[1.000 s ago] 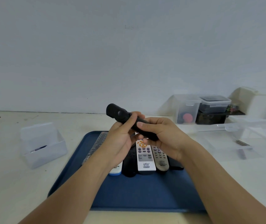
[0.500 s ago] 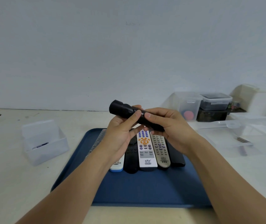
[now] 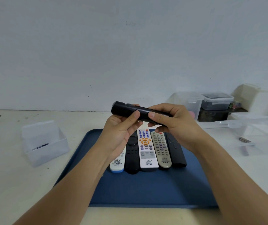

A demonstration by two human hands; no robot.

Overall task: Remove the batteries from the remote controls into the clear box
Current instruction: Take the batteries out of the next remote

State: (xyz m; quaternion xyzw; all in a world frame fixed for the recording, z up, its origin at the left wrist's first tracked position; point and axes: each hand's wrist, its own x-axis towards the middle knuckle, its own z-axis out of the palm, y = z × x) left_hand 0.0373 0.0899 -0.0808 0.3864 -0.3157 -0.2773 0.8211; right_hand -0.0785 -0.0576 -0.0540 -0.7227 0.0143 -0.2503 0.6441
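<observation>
We held a black remote (image 3: 130, 111) up above the blue tray (image 3: 146, 189), lying crosswise with its rounded end to the left. Our left hand (image 3: 120, 132) gripped it from below, thumb pressed on its near side, and our right hand (image 3: 172, 124) wrapped its fingers round the right part, thumb tip just beside the left thumb. Five more remotes lay side by side on the tray beneath our hands: a white one with a blue end (image 3: 117, 164), a black one (image 3: 131, 158), a white one with orange buttons (image 3: 145, 150), a grey one (image 3: 160, 150) and another black one (image 3: 176, 151). A clear box (image 3: 43, 143) stood on the table (image 3: 8, 184) to the left, well apart from the tray, with a battery (image 3: 40, 146) inside. Clear containers (image 3: 216, 102) stood far right.
</observation>
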